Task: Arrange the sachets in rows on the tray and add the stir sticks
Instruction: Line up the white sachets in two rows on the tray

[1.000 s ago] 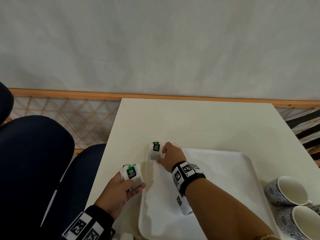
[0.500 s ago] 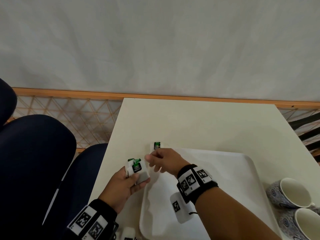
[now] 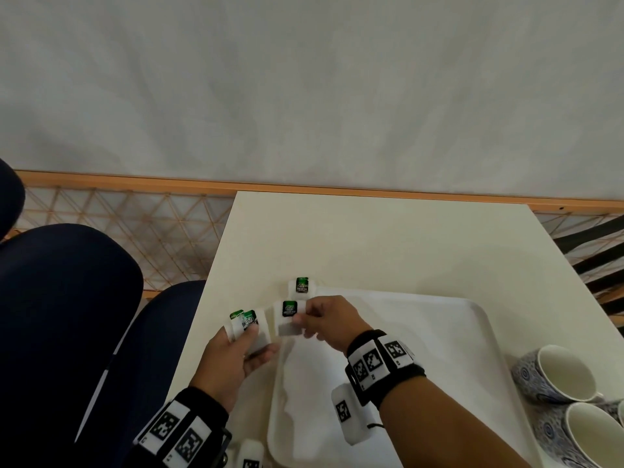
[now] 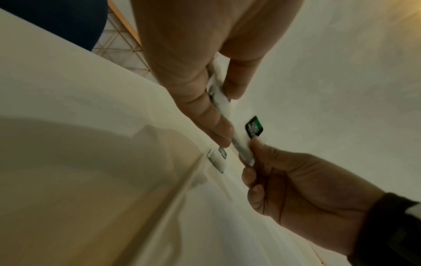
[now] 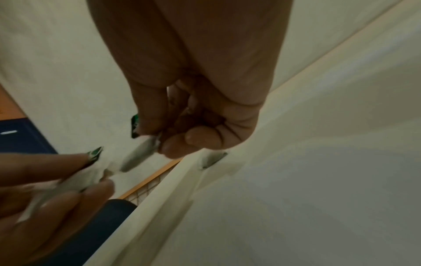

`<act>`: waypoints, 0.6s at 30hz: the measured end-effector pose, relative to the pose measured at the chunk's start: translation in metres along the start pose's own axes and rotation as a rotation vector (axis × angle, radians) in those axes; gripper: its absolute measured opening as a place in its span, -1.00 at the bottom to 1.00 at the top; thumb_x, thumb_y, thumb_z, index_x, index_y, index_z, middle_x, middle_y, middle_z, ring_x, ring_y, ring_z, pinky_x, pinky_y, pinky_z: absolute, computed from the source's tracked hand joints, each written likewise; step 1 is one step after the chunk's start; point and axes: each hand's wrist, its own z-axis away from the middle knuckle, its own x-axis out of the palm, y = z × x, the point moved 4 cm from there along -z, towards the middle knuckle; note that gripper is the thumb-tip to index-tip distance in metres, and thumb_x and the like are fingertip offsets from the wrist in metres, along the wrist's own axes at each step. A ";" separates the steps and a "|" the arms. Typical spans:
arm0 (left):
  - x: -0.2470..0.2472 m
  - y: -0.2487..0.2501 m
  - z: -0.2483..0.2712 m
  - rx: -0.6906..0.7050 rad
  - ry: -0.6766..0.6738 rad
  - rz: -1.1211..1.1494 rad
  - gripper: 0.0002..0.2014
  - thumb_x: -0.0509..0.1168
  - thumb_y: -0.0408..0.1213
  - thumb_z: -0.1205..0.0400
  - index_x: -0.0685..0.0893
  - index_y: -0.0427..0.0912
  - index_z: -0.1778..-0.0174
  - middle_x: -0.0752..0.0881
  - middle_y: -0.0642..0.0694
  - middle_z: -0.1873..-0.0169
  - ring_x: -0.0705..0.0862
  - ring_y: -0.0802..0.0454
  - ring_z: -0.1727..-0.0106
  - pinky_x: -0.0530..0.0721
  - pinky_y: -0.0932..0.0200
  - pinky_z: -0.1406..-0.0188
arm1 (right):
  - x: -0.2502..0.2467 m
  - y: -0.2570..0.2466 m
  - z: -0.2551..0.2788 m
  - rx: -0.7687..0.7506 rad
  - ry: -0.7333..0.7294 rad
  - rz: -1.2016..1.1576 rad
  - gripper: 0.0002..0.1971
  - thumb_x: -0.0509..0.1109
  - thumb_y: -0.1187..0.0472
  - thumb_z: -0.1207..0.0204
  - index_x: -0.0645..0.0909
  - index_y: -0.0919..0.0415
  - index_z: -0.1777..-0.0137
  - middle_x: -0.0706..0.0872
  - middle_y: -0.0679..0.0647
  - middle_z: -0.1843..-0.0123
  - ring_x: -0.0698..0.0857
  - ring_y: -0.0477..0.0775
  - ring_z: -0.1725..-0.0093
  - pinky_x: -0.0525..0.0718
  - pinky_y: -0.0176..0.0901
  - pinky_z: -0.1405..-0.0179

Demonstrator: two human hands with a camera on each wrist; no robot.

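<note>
The right hand (image 3: 324, 320) pinches one white, green-labelled paper sachet (image 3: 287, 314), just beside the fanned sachets (image 3: 248, 327) gripped in the left hand (image 3: 233, 359), above the white plastic tray (image 3: 456, 332) corner.

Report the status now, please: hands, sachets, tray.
Left hand holds a stack of sachets. Right hand pinches one sachet, taken from the stack. One sachet placed at far left corner of the tray. Nothing in the way.
</note>
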 end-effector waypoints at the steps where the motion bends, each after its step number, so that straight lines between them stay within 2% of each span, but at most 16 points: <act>1: -0.001 0.000 0.000 -0.014 0.010 0.021 -0.86 0.20 -0.41 -0.71 0.63 -0.27 -0.13 0.75 -0.30 0.05 0.77 -0.28 0.12 0.80 0.16 0.36 | -0.004 0.005 -0.004 0.022 0.065 0.016 -0.76 0.50 0.13 -0.51 0.61 0.27 0.27 0.69 0.09 0.33 0.61 -0.09 0.39 0.55 -0.31 0.31; 4: -0.004 -0.001 -0.001 -0.059 0.021 0.044 -0.86 0.19 -0.37 -0.73 0.60 -0.30 -0.13 0.70 -0.36 0.03 0.77 -0.28 0.10 0.81 0.16 0.36 | -0.014 0.014 -0.015 0.081 0.231 0.143 -0.62 0.46 0.12 -0.53 0.41 0.16 0.44 0.54 0.05 0.41 0.43 -0.03 0.43 0.41 -0.28 0.45; 6: -0.004 -0.004 -0.001 -0.079 0.019 0.035 -0.86 0.18 -0.35 -0.73 0.60 -0.31 -0.10 0.70 -0.38 0.03 0.77 -0.28 0.09 0.81 0.15 0.34 | -0.015 0.016 -0.021 0.115 0.268 0.208 -0.56 0.44 0.11 -0.55 0.33 0.11 0.49 0.44 -0.01 0.47 0.39 -0.01 0.43 0.37 -0.23 0.45; 10: -0.004 -0.009 -0.001 -0.054 -0.005 -0.023 -0.83 0.17 -0.36 -0.73 0.63 -0.27 -0.14 0.74 -0.33 -0.02 0.78 -0.27 0.05 0.81 0.08 0.21 | -0.011 0.015 -0.030 0.162 0.269 0.306 -0.64 0.42 0.04 -0.55 0.44 0.10 0.41 0.58 0.02 0.30 0.54 0.08 0.24 0.46 -0.22 0.26; 13: -0.005 -0.012 -0.001 -0.046 -0.013 -0.038 -0.81 0.17 -0.38 -0.73 0.63 -0.26 -0.20 0.75 -0.31 -0.05 0.77 -0.31 0.00 0.77 -0.03 0.06 | -0.009 0.013 -0.033 0.202 0.277 0.269 -0.72 0.45 0.02 -0.54 0.46 0.00 0.34 0.61 -0.02 0.16 0.57 0.04 0.14 0.46 -0.27 0.17; 18: -0.006 -0.012 0.001 -0.054 -0.012 -0.034 -0.81 0.17 -0.39 -0.73 0.63 -0.25 -0.20 0.76 -0.29 -0.04 0.78 -0.30 0.02 0.78 0.02 0.11 | -0.009 0.010 -0.034 0.234 0.312 0.272 -0.69 0.46 0.03 -0.53 0.40 -0.03 0.33 0.62 -0.02 0.07 0.57 0.04 0.10 0.46 -0.25 0.16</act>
